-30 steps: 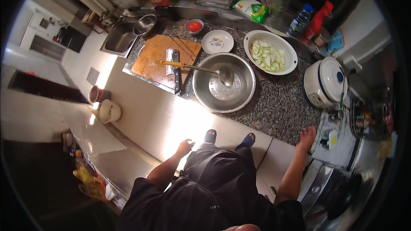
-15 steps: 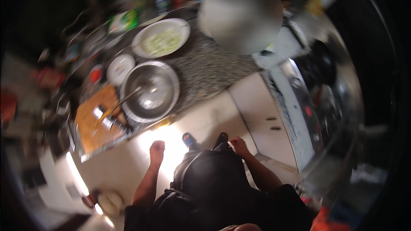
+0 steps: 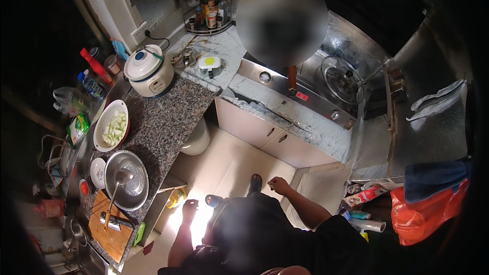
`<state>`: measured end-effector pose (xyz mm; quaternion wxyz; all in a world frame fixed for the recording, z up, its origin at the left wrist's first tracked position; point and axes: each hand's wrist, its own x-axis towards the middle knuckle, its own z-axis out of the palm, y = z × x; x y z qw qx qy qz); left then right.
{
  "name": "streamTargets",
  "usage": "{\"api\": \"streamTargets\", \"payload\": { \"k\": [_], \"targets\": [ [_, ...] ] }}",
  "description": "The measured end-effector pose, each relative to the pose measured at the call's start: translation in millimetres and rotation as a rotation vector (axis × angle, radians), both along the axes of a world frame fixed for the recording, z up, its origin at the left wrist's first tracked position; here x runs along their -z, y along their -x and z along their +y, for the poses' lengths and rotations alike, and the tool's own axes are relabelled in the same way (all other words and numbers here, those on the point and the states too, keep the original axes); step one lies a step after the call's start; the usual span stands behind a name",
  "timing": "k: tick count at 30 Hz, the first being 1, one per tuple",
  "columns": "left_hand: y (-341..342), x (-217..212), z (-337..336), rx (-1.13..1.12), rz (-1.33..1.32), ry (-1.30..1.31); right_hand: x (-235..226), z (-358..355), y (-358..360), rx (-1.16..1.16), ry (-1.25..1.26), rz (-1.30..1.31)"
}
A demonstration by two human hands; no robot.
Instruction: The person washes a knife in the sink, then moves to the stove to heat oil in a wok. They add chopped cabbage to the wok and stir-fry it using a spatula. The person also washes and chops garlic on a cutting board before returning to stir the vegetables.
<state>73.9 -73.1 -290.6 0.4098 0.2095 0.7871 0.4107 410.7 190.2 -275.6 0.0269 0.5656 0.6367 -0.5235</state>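
My left hand (image 3: 190, 209) hangs over the tiled floor near the dark counter, its fingers curled and nothing seen in it. Farther right, my right hand (image 3: 278, 185) is in the air below the cabinet doors, fingers also curled in with nothing visible between them. Neither hand touches anything. On the counter to the left, a ladle (image 3: 121, 181) rests in a steel bowl (image 3: 143, 186). Beside it lies a wooden cutting board (image 3: 118, 240) with a knife (image 3: 116, 220). A white colander (image 3: 99, 131) holds cut pale green vegetable pieces (image 3: 115, 127).
A white rice cooker (image 3: 150, 71) stands at the counter's far end. Ahead is a gas stove (image 3: 265, 77) with a glass lid (image 3: 340, 79); a blurred round patch covers its left part. A white bucket (image 3: 197, 140) stands below the counter. At right hangs a red bag (image 3: 430, 214).
My view has turned right, bringing the stove, rice cooker and spice rack into clear sight. The counter now lies farther left. Both hands stay free of objects.
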Motion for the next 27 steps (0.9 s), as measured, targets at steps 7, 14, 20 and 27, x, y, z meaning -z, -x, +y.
{"api": "streamTargets", "payload": {
  "k": [7, 14, 20, 27],
  "targets": [
    [-45, 143, -90, -0.181, -0.111, 0.213, -53, 121, -4, 0.434, 0.305, 0.561],
    [-117, 126, -97, -0.386, -0.316, 0.344, -174, 277, 51, 0.69, 0.215, 0.888],
    [-134, 116, -84, -0.434, -0.344, 0.305, -191, 315, 111, 0.476, 0.272, 1.001],
    [-105, 107, -61, -0.449, -0.311, 0.231, -223, 326, 118, 0.591, 0.313, 0.869]
  ]
}}
